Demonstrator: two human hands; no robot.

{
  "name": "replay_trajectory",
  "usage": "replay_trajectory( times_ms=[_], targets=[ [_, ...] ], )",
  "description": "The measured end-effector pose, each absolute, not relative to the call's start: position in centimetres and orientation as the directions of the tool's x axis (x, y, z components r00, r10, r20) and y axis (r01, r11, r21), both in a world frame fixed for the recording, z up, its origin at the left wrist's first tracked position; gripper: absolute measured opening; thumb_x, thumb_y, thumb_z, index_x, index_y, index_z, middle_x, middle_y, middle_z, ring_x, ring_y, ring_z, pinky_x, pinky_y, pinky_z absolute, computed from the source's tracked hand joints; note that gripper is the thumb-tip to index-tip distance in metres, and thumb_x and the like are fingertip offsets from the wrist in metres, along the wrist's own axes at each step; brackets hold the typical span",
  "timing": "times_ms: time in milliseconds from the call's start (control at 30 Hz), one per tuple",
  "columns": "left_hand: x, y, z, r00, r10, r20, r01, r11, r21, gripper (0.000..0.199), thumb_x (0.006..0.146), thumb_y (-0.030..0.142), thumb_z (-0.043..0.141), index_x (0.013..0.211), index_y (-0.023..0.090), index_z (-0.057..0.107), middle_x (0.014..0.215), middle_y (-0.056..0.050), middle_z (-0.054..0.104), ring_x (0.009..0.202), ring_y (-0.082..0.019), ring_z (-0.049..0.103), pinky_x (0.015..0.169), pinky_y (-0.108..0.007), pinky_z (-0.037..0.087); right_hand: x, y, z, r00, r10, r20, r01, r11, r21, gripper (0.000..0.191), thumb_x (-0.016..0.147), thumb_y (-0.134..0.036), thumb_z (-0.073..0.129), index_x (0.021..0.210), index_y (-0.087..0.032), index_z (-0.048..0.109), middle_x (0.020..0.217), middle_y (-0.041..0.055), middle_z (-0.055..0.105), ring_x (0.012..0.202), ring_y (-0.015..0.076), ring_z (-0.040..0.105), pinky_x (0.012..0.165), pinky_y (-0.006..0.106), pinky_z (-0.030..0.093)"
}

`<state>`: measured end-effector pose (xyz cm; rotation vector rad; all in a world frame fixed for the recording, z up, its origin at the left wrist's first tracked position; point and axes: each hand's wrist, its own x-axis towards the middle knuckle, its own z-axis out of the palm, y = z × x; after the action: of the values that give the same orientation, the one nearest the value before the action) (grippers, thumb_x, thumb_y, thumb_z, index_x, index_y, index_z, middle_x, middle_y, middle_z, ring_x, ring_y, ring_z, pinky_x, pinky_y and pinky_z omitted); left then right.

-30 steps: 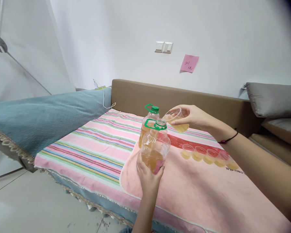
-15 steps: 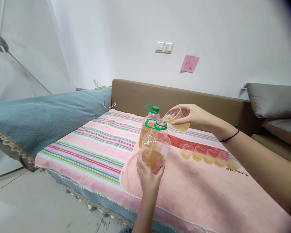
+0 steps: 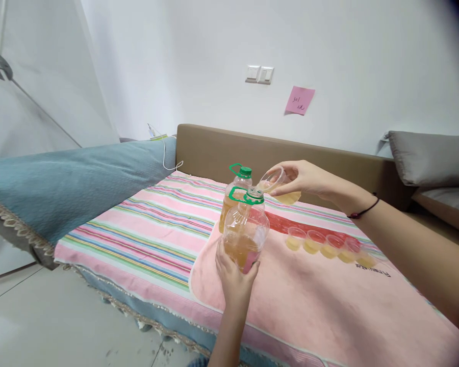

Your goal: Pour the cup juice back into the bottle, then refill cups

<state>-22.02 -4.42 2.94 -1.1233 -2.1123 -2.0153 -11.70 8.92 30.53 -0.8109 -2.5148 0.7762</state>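
Observation:
My left hand is wrapped round the lower part of a clear plastic bottle, which has an uncapped mouth, a green ring handle and amber liquid in its lower half. In my right hand is a clear plastic cup of pale yellow liquid, tilted to the left with its rim at the bottle's mouth. Liquid runs from the cup into the bottle. Just behind stands a second bottle with a green cap, partly hidden by the first.
Several clear cups holding yellow liquid stand in a row on a pink mat, to the right of the bottles. Beneath lies a striped sheet. A brown headboard runs behind, and grey pillows lie at far right.
My right hand has risen slightly and the cup is tipped a little more toward the bottle. My left hand and the bottle have hardly moved.

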Motion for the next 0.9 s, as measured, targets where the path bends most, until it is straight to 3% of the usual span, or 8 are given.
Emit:
replay_trajectory(
  times_ms=[467, 900],
  targets=[
    [-22.1, -4.5, 3.2, -0.745, 0.476, 0.467, 0.479, -0.106, 0.871, 0.101, 0.065, 0.035, 0.080, 0.146, 0.020, 0.021, 0.146, -0.019, 0.039, 0.138, -0.035, 0.039, 0.112, -0.054, 0.037, -11.9, 8.7, 32.0, -0.781, 0.617, 0.100, 0.496, 0.709, -0.501, 0.054, 0.061, -0.051, 0.080, 0.109, -0.028, 0.070, 0.092, 0.0025, 0.075, 0.086, 0.0247, 0.068, 0.071, 0.036, 0.052],
    [-22.0, -4.5, 3.3, -0.753, 0.469, 0.461, 0.471, -0.105, 0.876, 0.100, 0.065, 0.037, 0.079, 0.146, 0.019, 0.023, 0.145, -0.019, 0.041, 0.137, -0.034, 0.040, 0.111, -0.053, 0.038, -12.3, 9.0, 32.5, -0.807, 0.581, 0.105, 0.491, 0.759, -0.428, 0.055, 0.060, -0.051, 0.081, 0.109, -0.028, 0.071, 0.092, 0.0026, 0.074, 0.087, 0.0241, 0.067, 0.069, 0.034, 0.052]
  ],
)
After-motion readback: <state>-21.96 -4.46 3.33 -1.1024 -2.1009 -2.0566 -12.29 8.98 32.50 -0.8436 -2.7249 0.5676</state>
